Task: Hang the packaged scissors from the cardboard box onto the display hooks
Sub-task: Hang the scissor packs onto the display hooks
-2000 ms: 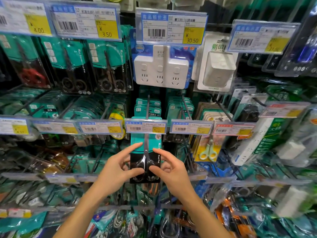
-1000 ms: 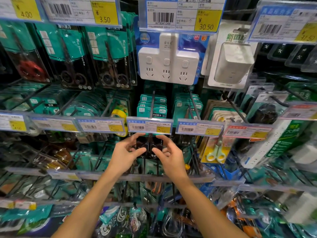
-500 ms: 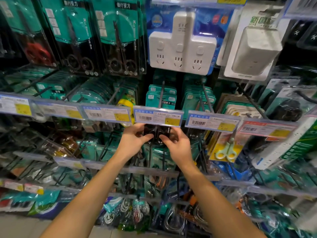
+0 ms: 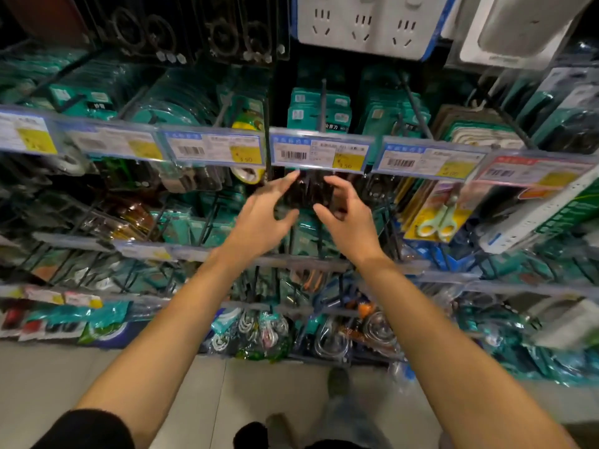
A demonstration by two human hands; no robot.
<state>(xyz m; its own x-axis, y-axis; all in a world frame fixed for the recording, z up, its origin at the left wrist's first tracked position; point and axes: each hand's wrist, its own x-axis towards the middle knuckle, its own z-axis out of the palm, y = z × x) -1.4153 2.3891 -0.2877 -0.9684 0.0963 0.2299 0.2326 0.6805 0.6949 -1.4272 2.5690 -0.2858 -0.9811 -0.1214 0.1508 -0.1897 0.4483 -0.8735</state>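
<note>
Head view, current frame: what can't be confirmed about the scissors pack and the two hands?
- Scissors pack: its top sits behind the price label strip, so whether it is on the hook is hidden.
- Left hand and right hand: motion blur; contact with the pack is unclear.
- Cardboard box: not in the head view.
- Label text: too small and blurred to read.

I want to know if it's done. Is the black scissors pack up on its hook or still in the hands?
Probably on the hook: the scissors pack hangs below the price tag, and both hands, left hand and right hand, are open beside it.
</note>
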